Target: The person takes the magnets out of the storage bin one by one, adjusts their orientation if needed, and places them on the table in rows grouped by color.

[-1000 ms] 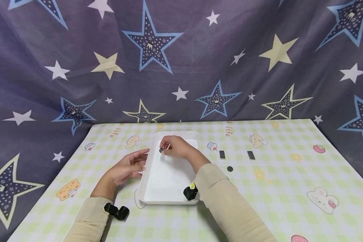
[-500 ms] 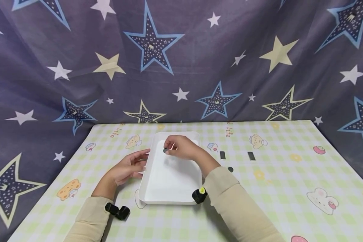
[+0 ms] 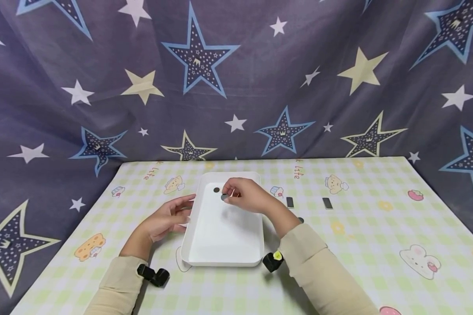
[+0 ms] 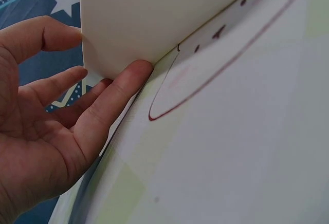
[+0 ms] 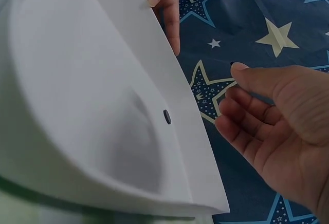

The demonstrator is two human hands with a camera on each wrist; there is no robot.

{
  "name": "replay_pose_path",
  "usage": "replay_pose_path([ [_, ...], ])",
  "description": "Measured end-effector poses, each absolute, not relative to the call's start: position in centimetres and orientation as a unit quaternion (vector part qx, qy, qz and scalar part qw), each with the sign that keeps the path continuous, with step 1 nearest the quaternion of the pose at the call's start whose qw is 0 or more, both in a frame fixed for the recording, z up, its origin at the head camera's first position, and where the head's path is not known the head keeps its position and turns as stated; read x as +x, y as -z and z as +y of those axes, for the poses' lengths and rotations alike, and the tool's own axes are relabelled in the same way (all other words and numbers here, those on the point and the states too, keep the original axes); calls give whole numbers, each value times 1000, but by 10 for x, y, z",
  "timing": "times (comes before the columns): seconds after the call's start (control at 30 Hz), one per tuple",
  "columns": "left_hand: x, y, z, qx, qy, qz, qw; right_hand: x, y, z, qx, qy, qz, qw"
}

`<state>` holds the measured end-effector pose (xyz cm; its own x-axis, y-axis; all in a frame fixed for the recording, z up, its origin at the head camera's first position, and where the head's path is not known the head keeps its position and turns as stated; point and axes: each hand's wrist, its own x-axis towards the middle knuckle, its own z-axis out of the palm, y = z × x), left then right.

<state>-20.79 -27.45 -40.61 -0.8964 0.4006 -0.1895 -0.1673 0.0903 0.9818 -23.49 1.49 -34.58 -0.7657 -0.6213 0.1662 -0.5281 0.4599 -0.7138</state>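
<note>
A white rectangular tray (image 3: 222,245) lies on the table. My right hand (image 3: 247,195) is over its far part and pinches a small dark round disc (image 3: 224,197) between thumb and fingertips. In the right wrist view just a dark edge of that disc (image 5: 232,63) shows at the thumb. Another dark disc (image 3: 216,190) lies on the tray floor near the far left corner. My left hand (image 3: 167,218) touches the tray's left side, its fingers extended along the outer wall and the thumb at the rim. In the left wrist view, a fingertip rests low against that wall.
Right of the tray lie two dark rectangular pieces, a nearer one (image 3: 290,202) and a farther one (image 3: 327,203). A third dark disc (image 3: 301,220) is partly hidden by the right forearm. A star-patterned curtain (image 3: 236,78) hangs behind the checked tablecloth (image 3: 378,245).
My right hand has moved to the right with the pinched disc, and the disc on the tray floor has come into sight. The left hand stays at the tray's side.
</note>
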Motion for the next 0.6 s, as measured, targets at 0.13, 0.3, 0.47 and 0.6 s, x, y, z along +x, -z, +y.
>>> replay_pose_path([
  [0.13, -208, 406, -274, 85, -670, 706, 212, -231, 347, 22, -331, 410, 848, 51],
  [0.3, -208, 406, -274, 85, -669, 707, 212, -227, 349, 29, -333, 427, 840, 37],
  [0.47, -208, 406, -274, 80, -668, 709, 211, -223, 352, 37, -330, 429, 840, 35],
  [0.6, -208, 406, -274, 79, -669, 708, 212, -220, 355, 45, -320, 429, 844, 20],
])
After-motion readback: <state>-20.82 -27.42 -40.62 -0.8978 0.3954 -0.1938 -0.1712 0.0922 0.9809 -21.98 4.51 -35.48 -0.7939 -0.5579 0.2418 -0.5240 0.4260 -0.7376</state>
